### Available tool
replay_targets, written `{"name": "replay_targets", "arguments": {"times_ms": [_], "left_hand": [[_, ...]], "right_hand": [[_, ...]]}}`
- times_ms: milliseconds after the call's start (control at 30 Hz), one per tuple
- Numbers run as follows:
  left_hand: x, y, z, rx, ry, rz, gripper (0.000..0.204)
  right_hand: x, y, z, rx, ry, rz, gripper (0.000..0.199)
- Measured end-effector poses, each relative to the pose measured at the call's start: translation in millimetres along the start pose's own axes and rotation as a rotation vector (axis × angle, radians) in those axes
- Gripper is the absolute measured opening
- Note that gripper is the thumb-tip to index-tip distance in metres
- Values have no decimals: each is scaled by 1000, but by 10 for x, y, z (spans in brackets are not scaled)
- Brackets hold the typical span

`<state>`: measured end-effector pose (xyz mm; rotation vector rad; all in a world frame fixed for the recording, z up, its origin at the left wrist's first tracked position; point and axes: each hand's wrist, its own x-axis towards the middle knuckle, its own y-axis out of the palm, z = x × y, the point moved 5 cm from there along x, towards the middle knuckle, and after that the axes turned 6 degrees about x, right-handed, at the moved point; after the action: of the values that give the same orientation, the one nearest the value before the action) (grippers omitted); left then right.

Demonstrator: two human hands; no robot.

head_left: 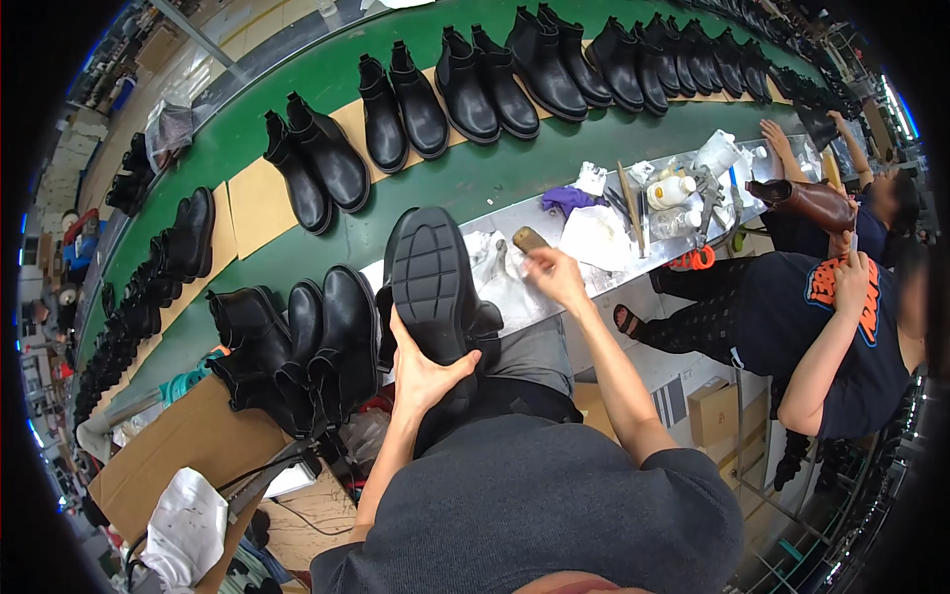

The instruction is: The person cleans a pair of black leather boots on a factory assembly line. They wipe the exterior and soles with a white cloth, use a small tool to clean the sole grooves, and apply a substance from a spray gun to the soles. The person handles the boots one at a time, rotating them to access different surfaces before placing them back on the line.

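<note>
My left hand (426, 374) is closed round a black ankle boot (431, 282), whose ridged sole is turned up toward me. To its right, my right hand (560, 277) grips a small olive-brown block-like piece (530, 239), perhaps a tool handle; its exact kind is not clear. That piece is over white cloths (498, 265) on the metal ledge, apart from the boot. Several more black boots (346, 302) stand close together just left of the held one.
Paired black boots (475, 84) line tan card strips on the green conveyor (505, 168). Right of my hand lie a purple cloth (571, 198) and white bottles (673, 191). A co-worker (762, 307) holds a brown boot (813, 204) at the right. A cardboard box (163, 455) stands lower left.
</note>
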<state>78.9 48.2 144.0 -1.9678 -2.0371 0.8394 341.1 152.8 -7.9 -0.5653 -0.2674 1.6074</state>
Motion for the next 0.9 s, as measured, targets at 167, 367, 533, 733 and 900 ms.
{"name": "replay_targets", "arguments": {"times_ms": [167, 367, 533, 733, 900], "left_hand": [[46, 22, -173, 249, -68, -18, 120], [27, 104, -155, 398, 13, -45, 123], [-21, 263, -167, 468, 97, -20, 111], [-140, 402, -350, 404, 121, 40, 105], [-148, 399, -165, 368, 66, 37, 104]], "right_hand": [[246, -115, 11, -351, -94, -218, 50], [108, -31, 302, -182, -242, -383, 59], [-472, 104, 2163, -380, -801, 140, 61], [458, 60, 1531, -349, -220, -16, 67], [-318, 445, 1996, -470, -780, 232, 75]]}}
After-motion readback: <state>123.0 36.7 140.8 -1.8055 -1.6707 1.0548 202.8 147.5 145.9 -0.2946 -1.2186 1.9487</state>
